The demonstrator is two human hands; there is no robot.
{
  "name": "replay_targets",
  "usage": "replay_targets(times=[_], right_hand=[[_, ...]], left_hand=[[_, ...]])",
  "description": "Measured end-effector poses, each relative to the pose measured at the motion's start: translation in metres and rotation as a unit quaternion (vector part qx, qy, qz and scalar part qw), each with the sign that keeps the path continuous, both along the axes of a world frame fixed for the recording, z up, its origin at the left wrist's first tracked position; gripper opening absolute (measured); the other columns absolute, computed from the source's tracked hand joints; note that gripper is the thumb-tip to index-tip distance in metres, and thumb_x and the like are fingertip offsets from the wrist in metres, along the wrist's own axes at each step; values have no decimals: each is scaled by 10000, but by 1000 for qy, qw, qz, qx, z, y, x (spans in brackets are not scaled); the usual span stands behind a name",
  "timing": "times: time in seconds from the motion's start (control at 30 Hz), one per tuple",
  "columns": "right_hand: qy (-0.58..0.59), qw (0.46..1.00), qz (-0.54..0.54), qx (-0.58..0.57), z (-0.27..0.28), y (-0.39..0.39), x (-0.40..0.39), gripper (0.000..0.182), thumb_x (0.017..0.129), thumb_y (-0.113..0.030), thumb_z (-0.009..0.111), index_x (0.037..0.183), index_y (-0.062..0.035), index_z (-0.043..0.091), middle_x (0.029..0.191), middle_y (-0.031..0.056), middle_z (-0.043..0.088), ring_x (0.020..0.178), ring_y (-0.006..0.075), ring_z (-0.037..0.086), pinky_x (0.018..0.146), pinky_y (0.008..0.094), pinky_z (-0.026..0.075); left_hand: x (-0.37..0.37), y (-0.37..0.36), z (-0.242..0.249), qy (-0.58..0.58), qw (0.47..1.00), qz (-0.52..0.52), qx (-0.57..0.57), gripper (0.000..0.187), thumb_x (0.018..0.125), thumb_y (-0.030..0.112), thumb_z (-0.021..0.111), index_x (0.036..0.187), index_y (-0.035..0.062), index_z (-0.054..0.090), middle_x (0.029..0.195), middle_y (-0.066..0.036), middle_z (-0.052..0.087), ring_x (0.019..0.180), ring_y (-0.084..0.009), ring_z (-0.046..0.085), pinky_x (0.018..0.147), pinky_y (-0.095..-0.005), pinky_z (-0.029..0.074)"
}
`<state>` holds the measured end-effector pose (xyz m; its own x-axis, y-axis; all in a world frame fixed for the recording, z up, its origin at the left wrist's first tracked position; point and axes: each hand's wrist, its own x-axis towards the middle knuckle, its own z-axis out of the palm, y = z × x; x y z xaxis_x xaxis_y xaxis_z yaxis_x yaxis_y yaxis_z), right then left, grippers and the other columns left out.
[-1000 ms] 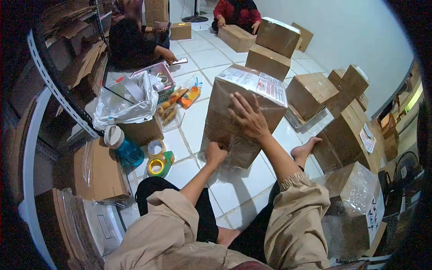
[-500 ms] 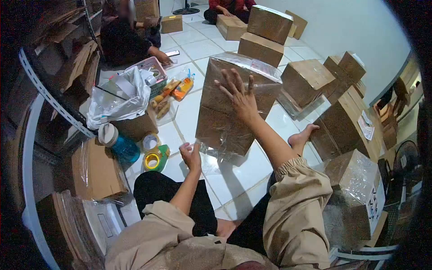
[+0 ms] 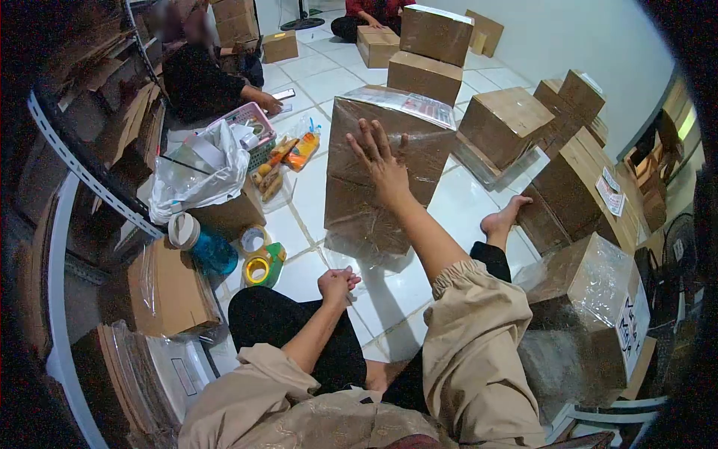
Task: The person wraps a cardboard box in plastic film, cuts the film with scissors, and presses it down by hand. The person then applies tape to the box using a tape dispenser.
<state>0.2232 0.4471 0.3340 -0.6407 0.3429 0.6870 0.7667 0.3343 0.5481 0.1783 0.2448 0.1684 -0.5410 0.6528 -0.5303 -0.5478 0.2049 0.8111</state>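
The left hand (image 3: 338, 284) has come away from the big wrapped box (image 3: 353, 202) and drawn back toward the person's lap, while the right hand (image 3: 387, 168) stays spread against the near face. I take that to mean one hand alone now steadies the box. The right hand is open, fingers fanned over the film and gripping nothing; the left has its fingers curled inward, apart from the box, too huddled for me to tell whether they have closed on some scrap. The box stands in the middle of the floor, just ahead of the person's knees, with a printed label (image 3: 430, 110) on top and loose clear plastic (image 3: 363, 257) bunched at its foot. White tiles (image 3: 464, 191) run beneath everything. To the left, a green tape dispenser (image 3: 276, 263) and a blue bottle (image 3: 214, 254) sit near the person's knee; beyond them a bulging white bag (image 3: 228, 182) lies beside a pink basket (image 3: 247, 114) and an orange snack packet (image 3: 302, 153). On the right, near the person, stands a film-covered carton (image 3: 598, 292) with handwriting on its side. Farther off, one carton (image 3: 436, 37) sits on another (image 3: 425, 77) before the pale wall (image 3: 598, 45). At the far left someone in black (image 3: 198, 82) sits with a hand by a phone (image 3: 284, 94); at the far end, someone in red (image 3: 366, 11) has a hand on a small carton (image 3: 378, 47).
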Motion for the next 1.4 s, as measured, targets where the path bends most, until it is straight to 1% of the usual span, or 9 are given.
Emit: replay_targets(times=[0.33, 0.53, 0.63, 0.73, 0.8, 0.93, 1.0, 1.13, 1.4], right_hand=[[-19, 997, 7, -80, 1, -8, 1, 889, 704, -379, 599, 1429, -277, 95, 1499, 62, -16, 1376, 277, -68, 972, 663, -130], [-10, 978, 71, -194, 7, -1, 6, 874, 714, -392, 589, 1431, -250, 110, 1499, 74, -21, 1375, 283, -80, 963, 649, -156], [-27, 956, 81, -281, 32, -18, 10, 984, 636, -448, 650, 1432, -234, 113, 1498, 87, -22, 1374, 286, -86, 962, 653, -150], [-35, 937, 89, -337, 28, -16, 12, 1142, 509, -516, 708, 1433, -218, 108, 1495, 106, -30, 1373, 291, -87, 961, 661, -137], [-1, 933, 138, -331, 23, -16, 12, 1059, 578, -550, 641, 1433, -208, 119, 1496, 101, -43, 1370, 291, -104, 964, 651, -148], [-2, 946, 130, -297, 13, -16, 12, 888, 717, -550, 521, 1434, -211, 119, 1494, 96, -74, 1365, 283, -135, 963, 631, -172], [24, 948, 137, -285, 13, -17, 9, 708, 839, -502, 381, 1434, -224, 116, 1492, 79, -96, 1361, 266, -157, 962, 617, -187], [25, 926, 144, -347, 13, -12, 8, 653, 883, -528, 314, 1433, -251, 95, 1492, 49, -104, 1361, 240, -160, 949, 605, -216], [2, 930, 122, -348, 9, -21, 8, 654, 883, -564, 277, 1433, -267, 83, 1492, 43, -106, 1363, 233, -151, 962, 598, -203]], left_hand=[[-49, 109, 56, -13, 973, -202, 107, 102, 812, 14, 535, 872, -57, 495, 696, -140, 584, 484, -173, 538, 378, -221, 410], [-38, 94, 103, -209, 961, 10, 183, 94, 728, -48, 469, 787, -43, 541, 711, -144, 575, 570, -176, 534, 463, -245, 440], [-59, 76, 40, -147, 932, -173, 284, 195, 731, 30, 479, 902, -7, 565, 853, -141, 610, 667, -224, 565, 664, -337, 517], [-13, 82, 42, -96, 947, -305, 18, 172, 724, -2, 512, 859, -28, 614, 805, -120, 630, 715, -186, 593, 630, -296, 493], [12, 84, 91, 226, 930, -249, 150, 198, 723, -16, 538, 904, -5, 617, 809, -88, 627, 712, -161, 584, 629, -288, 480], [-20, 115, 121, 297, 930, -128, 177, 218, 725, -2, 550, 934, 7, 610, 798, -66, 616, 716, -142, 567, 628, -285, 469], [-38, 106, 125, 166, 932, -157, 282, 225, 719, -17, 523, 929, -4, 602, 799, -63, 613, 667, -148, 566, 596, -300, 469], [-50, 87, 62, 172, 930, -306, 108, 193, 692, -63, 450, 738, 11, 622, 673, -53, 610, 551, -146, 545, 504, -249, 435], [-139, 105, 112, 394, 883, 62, 248, 142, 706, -26, 532, 760, 31, 650, 626, -33, 592, 576, -97, 540, 542, -245, 427]])
